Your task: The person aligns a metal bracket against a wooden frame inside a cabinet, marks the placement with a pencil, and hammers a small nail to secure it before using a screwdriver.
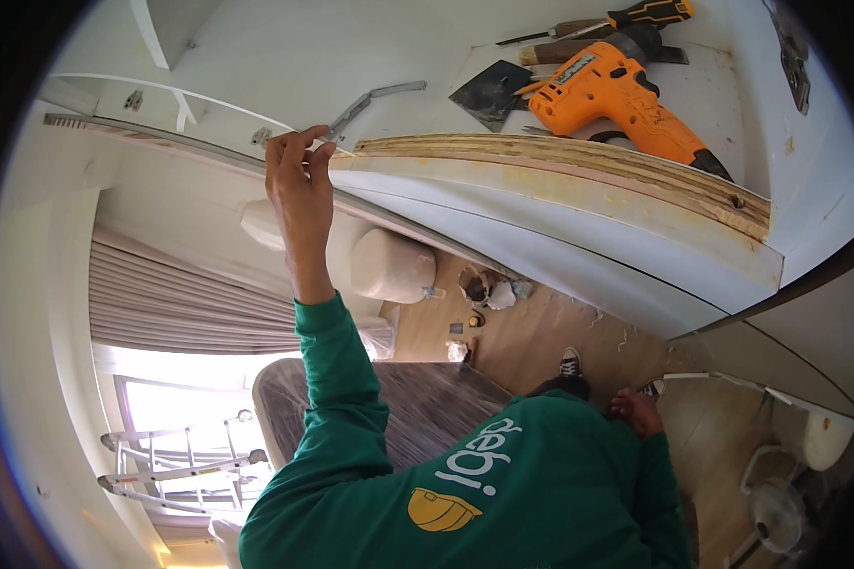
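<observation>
My left hand [300,185] is raised to the edge of a white cabinet, its fingers bent and thumb drawn in close to them. Whatever lies in that pinch is too small to make out. Right by the fingertips ends a bent grey strip [381,93], which lies across the white panel. Lower down, my right hand [638,413] hangs beside my body with its fingers curled; what they hold, if anything, is hidden. To the right of the strip, an orange cordless drill [598,90] rests on its side behind a rough plywood edge [560,156].
Around the drill lie a screwdriver [650,11], a dark square blade [490,95] and other hand tools. Metal hinge plates [261,137] sit on the cabinet. Below are a plastic-wrapped mattress [427,398], a ladder [185,465], a fan [778,512] and floor debris [493,286].
</observation>
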`<state>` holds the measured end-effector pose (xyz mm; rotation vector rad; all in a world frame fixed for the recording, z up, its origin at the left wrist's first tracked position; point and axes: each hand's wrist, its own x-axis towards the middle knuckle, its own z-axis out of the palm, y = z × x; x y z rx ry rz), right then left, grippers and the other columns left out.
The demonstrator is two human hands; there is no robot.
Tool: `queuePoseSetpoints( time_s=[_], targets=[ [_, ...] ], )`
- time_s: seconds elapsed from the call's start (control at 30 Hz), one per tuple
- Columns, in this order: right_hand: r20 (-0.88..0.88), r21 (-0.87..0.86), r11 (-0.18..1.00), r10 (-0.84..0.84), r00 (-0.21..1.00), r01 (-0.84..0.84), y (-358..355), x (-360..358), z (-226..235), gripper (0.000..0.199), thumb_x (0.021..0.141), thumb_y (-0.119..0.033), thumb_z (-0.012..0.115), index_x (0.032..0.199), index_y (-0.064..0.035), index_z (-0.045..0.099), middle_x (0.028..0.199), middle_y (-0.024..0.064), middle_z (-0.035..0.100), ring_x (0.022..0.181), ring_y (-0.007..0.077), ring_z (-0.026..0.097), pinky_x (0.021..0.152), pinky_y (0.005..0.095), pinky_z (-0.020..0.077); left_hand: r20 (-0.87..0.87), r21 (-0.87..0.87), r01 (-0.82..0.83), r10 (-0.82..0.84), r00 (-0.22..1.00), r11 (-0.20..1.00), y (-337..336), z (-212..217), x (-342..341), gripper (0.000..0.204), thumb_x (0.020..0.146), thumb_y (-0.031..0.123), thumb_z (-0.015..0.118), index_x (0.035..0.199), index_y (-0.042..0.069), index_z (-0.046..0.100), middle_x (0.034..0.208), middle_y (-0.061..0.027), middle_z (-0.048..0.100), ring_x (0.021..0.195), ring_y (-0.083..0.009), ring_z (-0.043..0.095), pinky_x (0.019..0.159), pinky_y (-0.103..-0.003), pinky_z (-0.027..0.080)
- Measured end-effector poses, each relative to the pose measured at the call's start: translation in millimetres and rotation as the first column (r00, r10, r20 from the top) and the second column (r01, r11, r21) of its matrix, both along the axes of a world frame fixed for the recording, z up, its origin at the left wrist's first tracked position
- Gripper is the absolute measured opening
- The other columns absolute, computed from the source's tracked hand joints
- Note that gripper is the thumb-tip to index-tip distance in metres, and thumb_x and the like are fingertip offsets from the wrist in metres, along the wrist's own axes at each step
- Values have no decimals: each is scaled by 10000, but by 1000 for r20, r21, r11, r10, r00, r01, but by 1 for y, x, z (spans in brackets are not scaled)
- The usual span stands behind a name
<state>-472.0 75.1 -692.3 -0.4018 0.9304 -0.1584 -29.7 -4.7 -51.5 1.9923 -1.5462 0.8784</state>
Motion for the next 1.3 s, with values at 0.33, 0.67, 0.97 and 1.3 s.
queuePoseSetpoints(
  time_s=[0.33,0.67,0.97,1.3],
  targets=[
    [9,3,1000,-1,1000,1,-2,1,2,356,1053,-287,642,1242,14,645,1070,162,759,898,264,749,757,334,588,-127,-22,21,-23,992,1000,-2,-7,5,117,955,134,768,1058,85,797,1071,-37,596,828,-171,646,697,-331,532],
    [15,17,1000,-4,1000,4,-8,4,8,374,1041,-297,660,1239,20,638,1072,174,752,890,265,745,761,340,592,-167,-23,21,-25,986,1000,-2,-9,-1,99,962,102,761,1048,65,792,1073,-41,602,904,-168,705,702,-316,547],
    [20,-10,1000,3,1000,-2,-9,3,12,385,1039,-305,667,1249,16,640,1081,172,758,896,261,747,755,319,584,-146,-24,92,-95,985,995,0,-11,8,98,961,98,770,1035,35,780,1073,-47,611,928,-158,696,743,-310,588],
    [19,2,1000,-5,1000,5,-4,3,9,387,1047,-313,655,1249,17,641,1079,161,756,901,251,743,764,322,579,-115,-7,78,-78,990,997,-1,-11,0,85,957,53,749,1039,34,763,1054,-82,610,916,-196,694,749,-326,593]
  ],
)
